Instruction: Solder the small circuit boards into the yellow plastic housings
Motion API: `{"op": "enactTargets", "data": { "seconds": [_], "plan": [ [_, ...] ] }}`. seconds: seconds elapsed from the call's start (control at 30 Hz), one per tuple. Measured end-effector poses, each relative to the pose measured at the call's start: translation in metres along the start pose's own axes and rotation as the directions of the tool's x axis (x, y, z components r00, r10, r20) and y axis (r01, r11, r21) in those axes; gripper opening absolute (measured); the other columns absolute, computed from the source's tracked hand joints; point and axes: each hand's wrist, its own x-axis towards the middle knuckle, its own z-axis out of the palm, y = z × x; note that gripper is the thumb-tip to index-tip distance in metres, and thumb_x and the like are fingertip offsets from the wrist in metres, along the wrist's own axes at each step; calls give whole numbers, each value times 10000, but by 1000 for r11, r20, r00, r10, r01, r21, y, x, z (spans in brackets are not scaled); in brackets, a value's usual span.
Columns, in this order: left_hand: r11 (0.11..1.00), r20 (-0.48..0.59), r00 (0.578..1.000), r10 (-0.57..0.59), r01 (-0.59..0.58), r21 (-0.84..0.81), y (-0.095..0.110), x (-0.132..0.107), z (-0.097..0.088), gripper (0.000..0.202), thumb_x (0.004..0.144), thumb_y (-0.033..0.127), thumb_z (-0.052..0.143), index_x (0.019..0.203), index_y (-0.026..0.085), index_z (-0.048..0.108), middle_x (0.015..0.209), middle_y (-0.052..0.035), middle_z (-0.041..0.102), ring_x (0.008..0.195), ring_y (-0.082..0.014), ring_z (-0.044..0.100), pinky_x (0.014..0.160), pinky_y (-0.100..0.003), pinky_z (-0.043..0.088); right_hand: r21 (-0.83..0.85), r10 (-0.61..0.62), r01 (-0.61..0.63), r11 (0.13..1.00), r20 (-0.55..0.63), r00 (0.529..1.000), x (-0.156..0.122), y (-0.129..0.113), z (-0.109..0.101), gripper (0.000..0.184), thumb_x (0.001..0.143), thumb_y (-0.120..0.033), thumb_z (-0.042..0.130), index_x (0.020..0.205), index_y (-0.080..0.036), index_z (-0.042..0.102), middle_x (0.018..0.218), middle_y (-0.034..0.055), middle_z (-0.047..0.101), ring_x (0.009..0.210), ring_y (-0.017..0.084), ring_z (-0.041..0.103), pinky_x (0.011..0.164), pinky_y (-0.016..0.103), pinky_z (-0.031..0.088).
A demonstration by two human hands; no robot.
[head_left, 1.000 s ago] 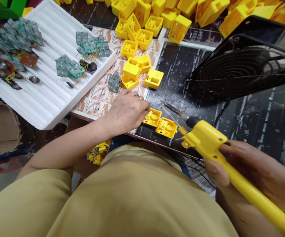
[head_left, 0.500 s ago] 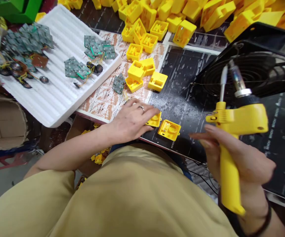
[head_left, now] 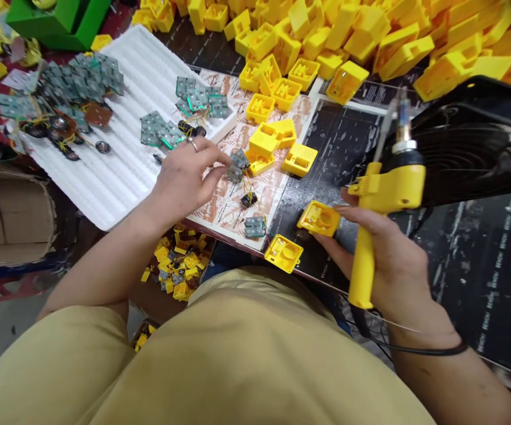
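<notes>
My left hand (head_left: 183, 177) pinches a small grey-green circuit board (head_left: 236, 166); thin wires run from it down to a second board (head_left: 255, 226) lying on the printed sheet. My right hand (head_left: 388, 260) grips the handle of a yellow soldering gun (head_left: 381, 203) held upright, tip pointing up. The fingertips of that hand also touch a small yellow plastic case half (head_left: 319, 217). Another yellow case half (head_left: 283, 253) lies near the table's front edge.
A white ribbed foam tray (head_left: 117, 171) at left holds several circuit boards and small speakers. Yellow housings (head_left: 326, 35) are heaped across the back. A black fan (head_left: 468, 153) stands at right. Cardboard box (head_left: 7, 218) and fallen yellow parts (head_left: 178, 262) lie below the table.
My left hand left the yellow case halves and moved up-left to pinch a wired board. My right hand swung the soldering gun from pointing left to upright and reached the case half.
</notes>
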Motion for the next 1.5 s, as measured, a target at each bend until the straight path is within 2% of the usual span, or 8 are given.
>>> {"op": "enactTargets", "data": {
  "seconds": [0.23,0.4,0.57,0.7,0.8,0.97,1.2,1.5],
  "plan": [
    [980,238,953,190,-199,14,-19,45,25,145,861,273,622,934,236,742,1185,-55,704,1199,-294,613,1043,-479,443,-1,-57,57,998,58,997,12,-1,12,492,896,-286,740,1331,-230,516,1107,86,689,1090,291,689,937,427,584],
    [988,276,952,133,-106,-110,-20,62,-1,268,886,424,581,864,209,739,903,-18,748,946,-235,717,895,-415,524,31,-46,44,999,57,997,8,-1,8,461,908,-219,719,1321,-214,514,1138,85,702,1002,229,717,807,312,605],
    [936,233,972,-5,87,-342,4,62,-30,378,919,470,506,964,145,693,971,-45,757,913,-171,710,824,-347,527,25,3,-2,1000,-55,998,9,-4,7,488,867,-234,776,1291,-213,536,1224,100,689,1077,237,704,886,309,596],
    [995,312,950,-7,36,-88,15,61,-22,239,886,325,535,912,181,724,901,-68,766,888,-220,711,849,-373,531,32,-10,10,999,10,1000,8,-3,10,436,903,-248,735,1291,-212,539,1188,109,696,1047,259,713,836,336,612],
    [993,455,887,80,-108,37,19,64,-28,254,876,264,526,938,180,757,846,-52,754,827,-222,698,827,-378,514,7,17,-17,1000,7,1000,5,-2,10,472,904,-245,733,1323,-226,516,1164,98,697,1039,258,713,821,346,615],
    [965,582,782,224,-96,-243,33,82,-40,236,867,291,575,966,180,757,811,-13,750,689,-134,624,669,-282,471,15,-8,8,1000,29,1000,6,-7,14,412,938,-277,691,1307,-217,518,1118,91,698,990,249,718,770,345,617],
    [934,781,529,332,-70,-349,45,101,13,149,793,243,624,841,208,761,720,23,727,704,-135,659,671,-236,464,45,-18,17,999,30,999,5,-9,4,458,889,-319,756,1283,-219,544,1064,79,713,934,235,716,891,399,598],
    [871,754,609,247,202,-448,53,80,25,146,785,271,650,838,180,751,759,14,743,698,-118,666,678,-222,493,0,-65,65,998,-101,993,-4,-8,-30,243,820,-145,808,989,-216,648,737,-27,716,573,125,641,595,263,525]
  ]
}}
